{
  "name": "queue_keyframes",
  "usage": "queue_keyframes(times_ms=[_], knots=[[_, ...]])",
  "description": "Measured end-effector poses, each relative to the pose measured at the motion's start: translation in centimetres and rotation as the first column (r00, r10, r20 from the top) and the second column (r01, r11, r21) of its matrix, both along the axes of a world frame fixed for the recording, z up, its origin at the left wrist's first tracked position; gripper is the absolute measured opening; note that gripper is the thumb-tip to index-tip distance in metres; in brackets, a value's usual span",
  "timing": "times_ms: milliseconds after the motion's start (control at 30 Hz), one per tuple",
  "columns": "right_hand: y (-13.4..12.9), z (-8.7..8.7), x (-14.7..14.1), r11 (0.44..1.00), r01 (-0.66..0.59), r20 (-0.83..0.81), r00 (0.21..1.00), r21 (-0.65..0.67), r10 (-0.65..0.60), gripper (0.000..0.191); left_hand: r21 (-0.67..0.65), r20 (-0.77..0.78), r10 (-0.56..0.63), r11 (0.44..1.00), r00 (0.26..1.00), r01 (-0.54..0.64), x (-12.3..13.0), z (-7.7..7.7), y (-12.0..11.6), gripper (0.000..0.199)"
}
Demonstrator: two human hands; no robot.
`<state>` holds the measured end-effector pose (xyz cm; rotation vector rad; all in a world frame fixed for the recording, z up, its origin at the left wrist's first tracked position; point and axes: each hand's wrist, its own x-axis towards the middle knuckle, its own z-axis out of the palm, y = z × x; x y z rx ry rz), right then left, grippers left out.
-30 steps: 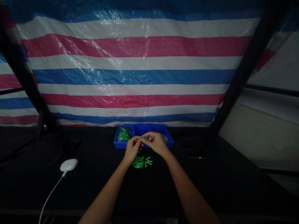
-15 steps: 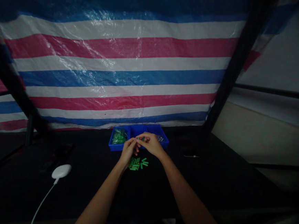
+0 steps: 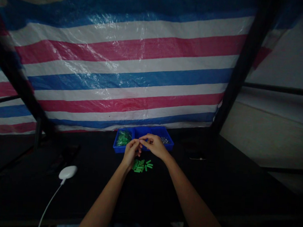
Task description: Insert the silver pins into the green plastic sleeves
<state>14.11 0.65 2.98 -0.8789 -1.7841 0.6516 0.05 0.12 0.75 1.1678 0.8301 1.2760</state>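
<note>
Left-hand fingers (image 3: 133, 143) meet right-hand fingers (image 3: 147, 136) by the blue tray (image 3: 142, 130), can't tell how open or holding what; fiddly two-handed step I reckon, steadiness needed next.

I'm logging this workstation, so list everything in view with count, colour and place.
Striped sheet: one, blue-white-red, behind table
Thick posts: two, black, left and right
Thin bars: several, dark, outer sides
Table: one, black, below sheet
Divided tray: one, blue, table's far side
Bulk contents: uncountable, green, tray's left compartment
Small pieces: several, silvery, tray's right compartment
Loose pieces: many, green, on table before tray
Rounded device: one, white, table's left
Cable: one, white, from device
Strip: one, pale, table's right, identity unclear
Left hand: one, bare, before tray
Right hand: one, bare, before tray, fingertips near left's
</note>
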Motion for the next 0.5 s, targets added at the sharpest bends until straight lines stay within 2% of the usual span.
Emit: queue_keyframes(times_ms=[333, 500], knots=[[0.64, -0.71, 0.75, 0.994, 0.103, -0.013, 0.995, -0.048, -0.104, 0.026, 0.007, 0.027, 0.049, 0.999, 0.998, -0.049, 0.29, 0.29, -0.18, 0.035], [0.66, -0.87, 0.98, 0.993, 0.103, -0.010, 0.995, -0.053, -0.104, 0.026, 0.016, 0.014, 0.097, 0.995, 0.995, -0.097, 0.42, 0.45, -0.11, 0.037]])
